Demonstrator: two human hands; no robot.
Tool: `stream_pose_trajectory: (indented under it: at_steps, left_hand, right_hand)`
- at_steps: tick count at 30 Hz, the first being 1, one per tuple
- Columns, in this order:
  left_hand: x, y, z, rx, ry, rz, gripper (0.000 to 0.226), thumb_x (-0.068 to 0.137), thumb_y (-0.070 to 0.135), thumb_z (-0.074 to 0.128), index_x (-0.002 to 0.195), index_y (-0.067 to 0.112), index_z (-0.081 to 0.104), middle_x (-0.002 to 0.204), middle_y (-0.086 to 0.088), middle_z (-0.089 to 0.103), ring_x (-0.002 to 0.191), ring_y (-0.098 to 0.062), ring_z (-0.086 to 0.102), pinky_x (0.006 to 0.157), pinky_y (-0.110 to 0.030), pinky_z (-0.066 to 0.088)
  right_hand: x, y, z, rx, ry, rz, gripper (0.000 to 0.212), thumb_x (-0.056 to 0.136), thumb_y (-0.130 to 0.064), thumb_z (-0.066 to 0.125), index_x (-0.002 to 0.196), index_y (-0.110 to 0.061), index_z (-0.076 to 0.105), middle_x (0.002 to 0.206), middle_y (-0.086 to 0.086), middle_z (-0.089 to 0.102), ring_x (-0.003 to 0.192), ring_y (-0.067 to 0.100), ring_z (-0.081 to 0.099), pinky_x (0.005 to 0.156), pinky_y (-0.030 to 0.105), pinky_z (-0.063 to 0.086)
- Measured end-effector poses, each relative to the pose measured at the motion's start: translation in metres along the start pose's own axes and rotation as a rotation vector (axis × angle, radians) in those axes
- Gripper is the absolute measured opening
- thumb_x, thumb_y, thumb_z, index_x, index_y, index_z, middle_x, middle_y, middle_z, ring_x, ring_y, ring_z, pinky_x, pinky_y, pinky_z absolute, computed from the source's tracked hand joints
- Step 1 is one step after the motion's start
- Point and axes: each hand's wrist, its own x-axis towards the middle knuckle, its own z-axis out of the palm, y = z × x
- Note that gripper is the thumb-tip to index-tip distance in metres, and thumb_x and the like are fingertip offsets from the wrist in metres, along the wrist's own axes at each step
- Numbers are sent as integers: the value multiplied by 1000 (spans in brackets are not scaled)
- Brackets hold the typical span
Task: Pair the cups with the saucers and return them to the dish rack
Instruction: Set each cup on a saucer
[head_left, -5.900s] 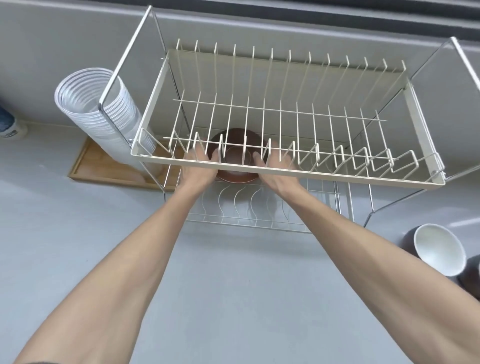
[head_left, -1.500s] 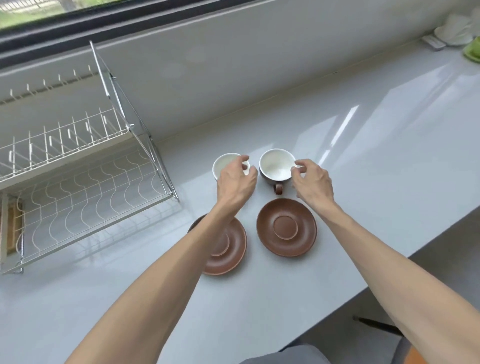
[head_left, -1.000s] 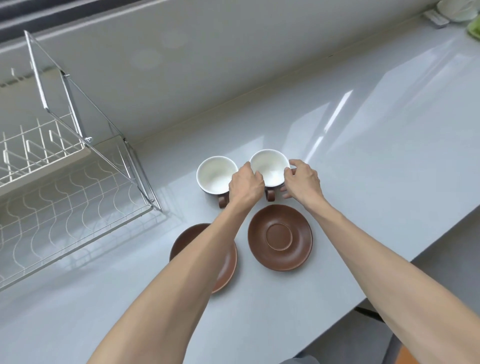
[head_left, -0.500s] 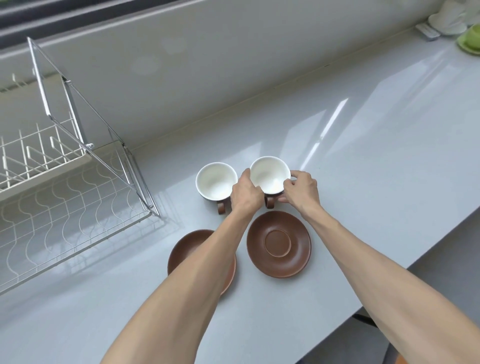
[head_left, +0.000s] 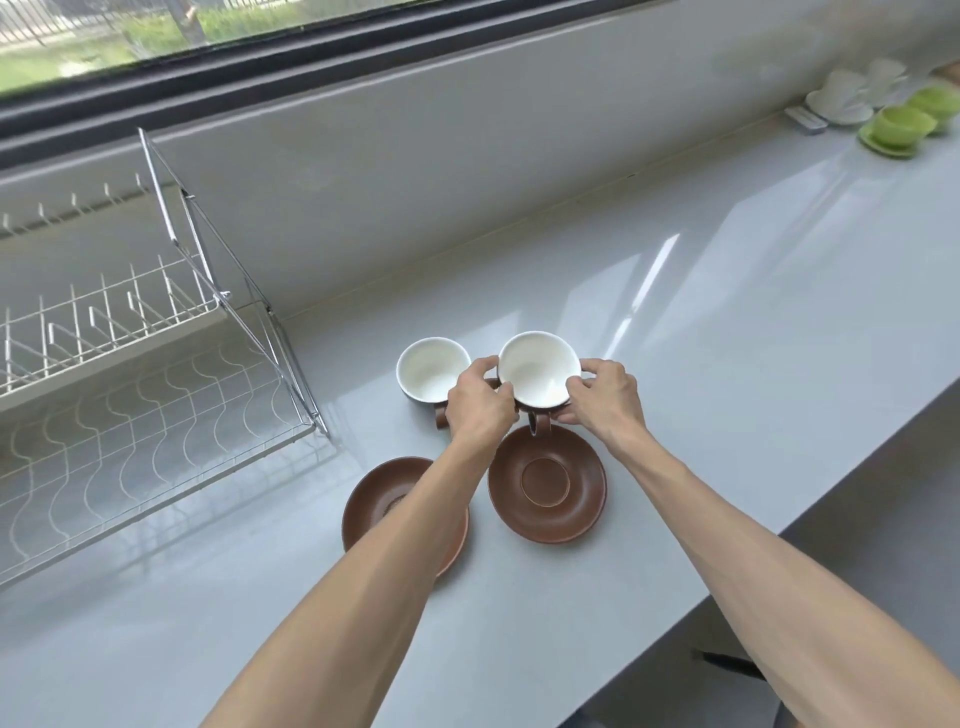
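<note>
Two brown cups with white insides stand side by side on the grey counter. My left hand (head_left: 478, 410) and my right hand (head_left: 602, 397) both grip the right cup (head_left: 537, 366) by its sides, lifted a little, its handle over the far rim of the right brown saucer (head_left: 548, 483). The left cup (head_left: 428, 369) stands on the counter just left of my left hand. A second brown saucer (head_left: 382, 499) lies in front of it, partly hidden by my left forearm. The wire dish rack (head_left: 130, 374) stands at the left.
The counter's front edge runs diagonally at the right, with a drop beyond it. Green cups on saucers (head_left: 901, 127) and white cups (head_left: 844, 96) stand at the far right end. A wall and a window sill rise behind the counter.
Both hands left the rack, came to the cups and closed round the right cup. It now sits a little higher and nearer the right saucer than half a second ago.
</note>
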Motion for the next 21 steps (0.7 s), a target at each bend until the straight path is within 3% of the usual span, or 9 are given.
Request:
stream_pose_trajectory:
  at_steps: [4, 7, 12, 15, 21]
  left_hand:
    - [-24, -15, 1, -21, -9, 0, 44, 83, 14, 57, 127, 21, 62, 96, -4, 71, 88, -33, 76, 88, -47, 61]
    - [-42, -34, 4, -5, -2, 14, 53, 74, 27, 54, 126, 26, 63, 103, -4, 73, 98, -30, 75, 90, -48, 60]
    - [-68, -51, 8, 16, -24, -23, 47, 78, 25, 55, 124, 31, 63, 111, -2, 75, 88, -30, 77, 90, -46, 60]
    - [-81, -57, 9, -12, -27, -21, 43, 80, 19, 56, 121, 29, 65, 99, 1, 72, 89, -29, 77, 88, -46, 61]
    - [-92, -68, 10, -45, -25, -82, 41, 91, 6, 56, 130, 19, 61, 111, -3, 68, 65, -20, 73, 84, -41, 63]
  right_hand:
    - [-27, 11, -7, -10, -3, -15, 38, 85, -7, 44, 116, -9, 67, 91, 14, 76, 59, 28, 76, 73, 44, 64]
    - [-50, 19, -11, -34, -4, -23, 33, 83, -7, 43, 103, -12, 70, 82, 15, 76, 57, 29, 75, 73, 43, 63]
    - [-80, 35, -17, -52, -13, -5, 32, 86, -5, 43, 105, -9, 69, 90, 17, 76, 59, 30, 75, 72, 42, 63]
    - [-89, 46, -17, -65, -14, -1, 32, 86, -4, 43, 106, -6, 69, 90, 18, 75, 59, 29, 75, 70, 41, 63]
    - [-101, 60, -14, -101, -31, 1, 30, 87, -4, 42, 100, -4, 69, 84, 19, 75, 57, 26, 75, 66, 32, 61]
